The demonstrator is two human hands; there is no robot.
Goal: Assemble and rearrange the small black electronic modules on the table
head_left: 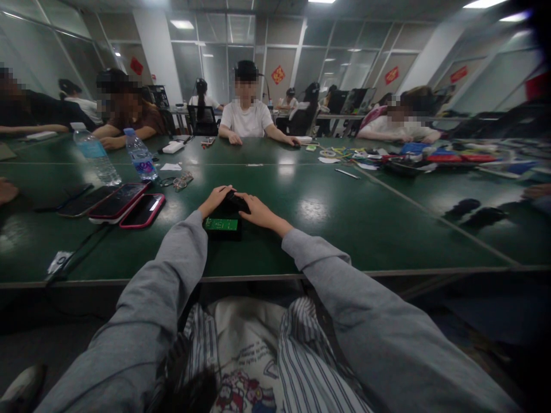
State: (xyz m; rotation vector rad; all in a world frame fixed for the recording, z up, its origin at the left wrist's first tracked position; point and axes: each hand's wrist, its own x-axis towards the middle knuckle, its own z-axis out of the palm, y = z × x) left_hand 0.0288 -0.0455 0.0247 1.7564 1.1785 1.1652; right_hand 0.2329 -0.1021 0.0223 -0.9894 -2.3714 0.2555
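Note:
My left hand (216, 199) and my right hand (262, 213) are together on the green table, at either end of a small black plastic piece (236, 200). The left fingers close over its far left end, and the right fingers curl against its right side. What kind of part it is, I cannot make out. Just nearer to me lies a green circuit board (221, 224), set in or on a black case (235, 236). Neither hand touches the board.
Phones (143, 211) and two water bottles (141, 156) stand to the left, with eyeglasses (183, 181) near them. A pen (346, 173) and a pile of cables and tools (413, 158) lie to the right. People sit around the green table (344, 229).

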